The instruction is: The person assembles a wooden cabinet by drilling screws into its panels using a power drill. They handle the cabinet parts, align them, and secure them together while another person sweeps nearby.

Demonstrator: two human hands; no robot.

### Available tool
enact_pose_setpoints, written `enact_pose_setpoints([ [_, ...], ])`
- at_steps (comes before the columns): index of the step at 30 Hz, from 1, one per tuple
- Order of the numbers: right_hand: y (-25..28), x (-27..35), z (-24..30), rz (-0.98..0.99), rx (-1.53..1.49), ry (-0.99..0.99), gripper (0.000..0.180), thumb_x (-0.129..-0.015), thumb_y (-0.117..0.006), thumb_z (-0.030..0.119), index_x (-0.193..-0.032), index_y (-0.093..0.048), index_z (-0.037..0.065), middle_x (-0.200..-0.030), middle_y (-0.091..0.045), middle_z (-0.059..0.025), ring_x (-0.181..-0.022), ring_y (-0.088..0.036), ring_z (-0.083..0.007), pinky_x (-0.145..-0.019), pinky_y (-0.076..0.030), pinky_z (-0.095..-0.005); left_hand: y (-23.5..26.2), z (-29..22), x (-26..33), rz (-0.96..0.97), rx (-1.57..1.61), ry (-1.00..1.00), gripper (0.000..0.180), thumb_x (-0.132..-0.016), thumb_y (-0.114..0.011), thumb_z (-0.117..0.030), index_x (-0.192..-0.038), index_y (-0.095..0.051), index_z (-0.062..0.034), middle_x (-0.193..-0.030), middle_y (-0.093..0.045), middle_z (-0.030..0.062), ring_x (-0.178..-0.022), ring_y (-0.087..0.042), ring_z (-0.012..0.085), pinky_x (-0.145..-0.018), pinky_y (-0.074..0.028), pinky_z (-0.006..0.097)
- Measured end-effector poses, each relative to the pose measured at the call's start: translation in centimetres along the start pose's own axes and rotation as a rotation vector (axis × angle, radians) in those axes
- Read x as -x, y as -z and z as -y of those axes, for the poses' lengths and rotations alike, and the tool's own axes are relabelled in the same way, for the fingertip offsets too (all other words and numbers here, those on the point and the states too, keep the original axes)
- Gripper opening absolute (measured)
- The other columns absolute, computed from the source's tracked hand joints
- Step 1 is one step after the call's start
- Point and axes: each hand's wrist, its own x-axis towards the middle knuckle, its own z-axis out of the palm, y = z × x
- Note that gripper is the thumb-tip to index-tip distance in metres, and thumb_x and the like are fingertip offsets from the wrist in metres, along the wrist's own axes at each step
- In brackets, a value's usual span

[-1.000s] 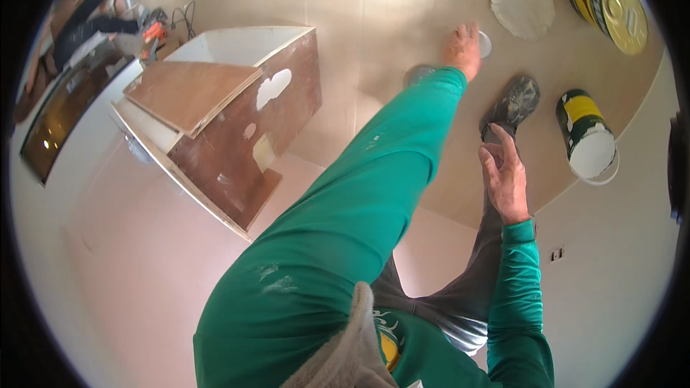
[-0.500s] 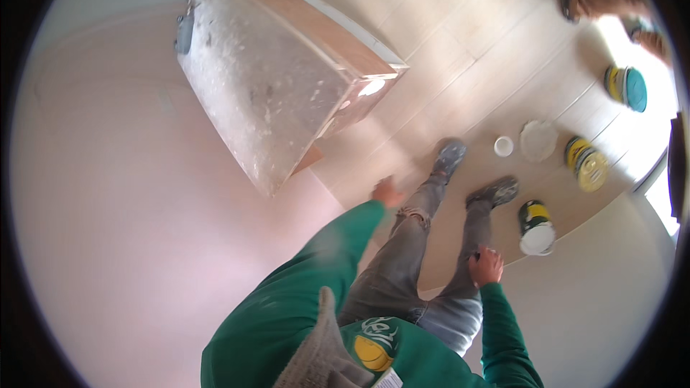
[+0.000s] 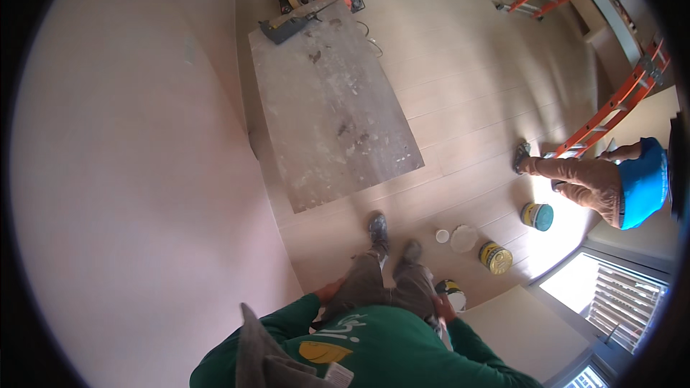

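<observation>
Hands (image 3: 330, 292) now at the trousers (image 3: 361, 286), left one away from the white cup (image 3: 442, 236), fingers' spread unclear

Gap between board (image 3: 334, 111) and buckets (image 3: 496, 258)

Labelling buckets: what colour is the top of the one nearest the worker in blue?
The bucket top is teal green; best seen in the head view.

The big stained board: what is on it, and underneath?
A dark grey object lies on the far end of the board. What is underneath cannot be seen, because the board covers it.
</observation>
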Motion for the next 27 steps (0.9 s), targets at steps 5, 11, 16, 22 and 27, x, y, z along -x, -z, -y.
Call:
enact_pose_setpoints([
  [5,-2.0,-6.2,10.5,0.242,0.480,-0.025,0.056,-0.103,-0.050,0.050,-0.138,-0.057,0.007,-0.136,-0.059,-0.0232,-0.129,-0.057,-0.0391,-0.106,-0.047,-0.0423,2.9,-1.7,7.9,-0.086,-0.343,-0.195,0.079,-0.101,-0.050,-0.062,-0.156,-0.040,-0.0053,-0.150,-0.053,0.0168,-0.131,-0.055,0.0316,-0.113,-0.041,0.041],
  [11,-7.0,-7.9,20.1,0.404,0.394,-0.220,0.068,-0.099,-0.050,0.063,-0.137,-0.059,0.007,-0.132,-0.062,-0.0221,-0.110,-0.067,-0.0421,-0.083,-0.061,-0.0581,11.7,5.1,7.6,-0.181,0.147,-0.210,0.092,-0.099,-0.045,-0.071,-0.154,-0.040,0.0032,-0.151,-0.052,0.0185,-0.133,-0.053,0.0353,-0.115,-0.039,0.045],
  [16,-13.7,-10.7,26.4,0.479,0.502,-0.293,0.067,-0.100,-0.049,0.061,-0.126,-0.063,0.002,-0.104,-0.071,-0.0228,-0.086,-0.074,-0.0412,-0.071,-0.065,-0.0530,20.7,8.7,5.1,-0.163,-0.005,-0.113,0.087,-0.098,-0.045,-0.073,-0.151,-0.048,-0.0034,-0.144,-0.059,0.0163,-0.132,-0.054,0.0352,-0.113,-0.041,0.049],
  [22,-22.6,-12.8,31.9,0.634,1.048,0.259,0.059,-0.100,-0.055,0.053,-0.123,-0.061,-0.001,-0.096,-0.071,-0.0240,-0.081,-0.074,-0.0398,-0.069,-0.066,-0.0489,31.1,3.4,12.7,0.131,-0.080,-0.027,0.090,-0.090,-0.054,-0.077,-0.141,-0.059,-0.0024,-0.135,-0.063,0.0192,-0.117,-0.064,0.0392,-0.090,-0.059,0.051],
  [27,-31.3,-13.4,44.3,0.517,0.834,-0.036,0.055,-0.098,-0.058,0.050,-0.127,-0.062,0.004,-0.119,-0.069,-0.0220,-0.108,-0.070,-0.0332,-0.066,-0.065,-0.0404,37.0,-3.8,17.4,0.086,-0.276,-0.013,0.086,-0.091,-0.056,-0.074,-0.136,-0.063,-0.0007,-0.133,-0.065,0.0222,-0.114,-0.067,0.0387,-0.086,-0.061,0.052],
])
